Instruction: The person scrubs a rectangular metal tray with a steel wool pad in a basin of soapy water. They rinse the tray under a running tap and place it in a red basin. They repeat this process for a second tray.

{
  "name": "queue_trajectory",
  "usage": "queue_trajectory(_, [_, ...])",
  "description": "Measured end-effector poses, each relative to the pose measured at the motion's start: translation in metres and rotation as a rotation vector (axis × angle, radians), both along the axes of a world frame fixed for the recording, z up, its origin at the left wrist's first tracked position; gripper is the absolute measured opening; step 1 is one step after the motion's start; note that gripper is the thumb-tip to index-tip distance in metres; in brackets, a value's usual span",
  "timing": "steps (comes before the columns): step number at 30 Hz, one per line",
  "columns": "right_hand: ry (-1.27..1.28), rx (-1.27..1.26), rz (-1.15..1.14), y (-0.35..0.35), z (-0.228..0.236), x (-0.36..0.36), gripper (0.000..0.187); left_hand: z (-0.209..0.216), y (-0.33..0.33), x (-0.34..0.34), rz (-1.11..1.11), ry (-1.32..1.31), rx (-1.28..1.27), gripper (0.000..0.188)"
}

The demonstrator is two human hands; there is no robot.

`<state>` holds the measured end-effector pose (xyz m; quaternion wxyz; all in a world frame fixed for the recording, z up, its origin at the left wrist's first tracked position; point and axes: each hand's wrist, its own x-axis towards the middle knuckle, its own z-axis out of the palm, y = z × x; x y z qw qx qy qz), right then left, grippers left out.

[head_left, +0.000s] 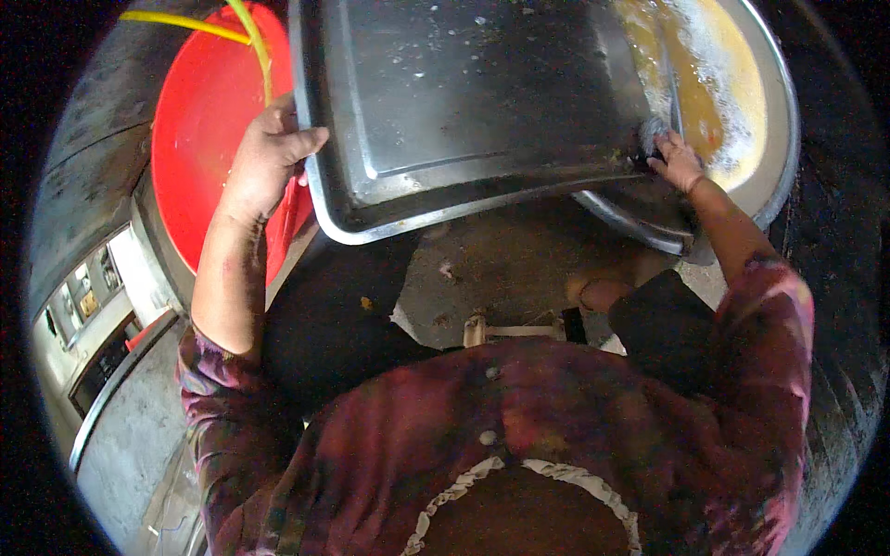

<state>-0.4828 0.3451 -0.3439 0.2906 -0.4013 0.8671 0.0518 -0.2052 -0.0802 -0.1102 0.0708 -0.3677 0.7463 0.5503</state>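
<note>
The left hand (266,156) is clamped on the left rim of a large rectangular grey metal tray (464,102), thumb over the raised edge and fingers behind it. The tray is held tilted, with its wet, soap-flecked inner face toward the camera. Its right end lies over a round metal basin (774,139) filled with yellowish, foamy water. The right hand (677,162) is closed on a small dark scrubbing pad (652,139), pressed against the tray's lower right corner. Behind the left hand stands a round red plastic tub (204,120), crossed by a thin yellow hose (250,42). Below the tray lies a stained concrete floor (501,269).
</note>
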Motion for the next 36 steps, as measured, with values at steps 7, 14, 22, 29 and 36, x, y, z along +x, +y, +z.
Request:
queue_trajectory(7, [-0.138,-0.536,-0.399,-0.046,-0.059,-0.011,0.031,-0.013,0.019,-0.04,0.112,0.125,-0.052,0.036])
queue_trajectory(14, [-0.238,-0.729,-0.073,-0.179,0.17,0.19,0.026,-0.038,0.009,-0.042,-0.045,-0.094,-0.292,0.038])
queue_trajectory(22, [0.162,-0.91,0.093,-0.123,0.078,0.155,0.037,-0.052,-0.001,-0.05,-0.054,0.006,-0.151,0.037])
queue_trajectory(29, [0.086,-0.237,-0.606,-0.002,-0.068,0.006,0.036,-0.037,-0.011,-0.061,0.004,0.11,-0.231,0.04])
queue_trajectory(36, [0.291,-0.217,-0.364,-0.081,0.017,0.084,0.032,-0.035,-0.008,-0.054,0.13,0.086,-0.208,0.04])
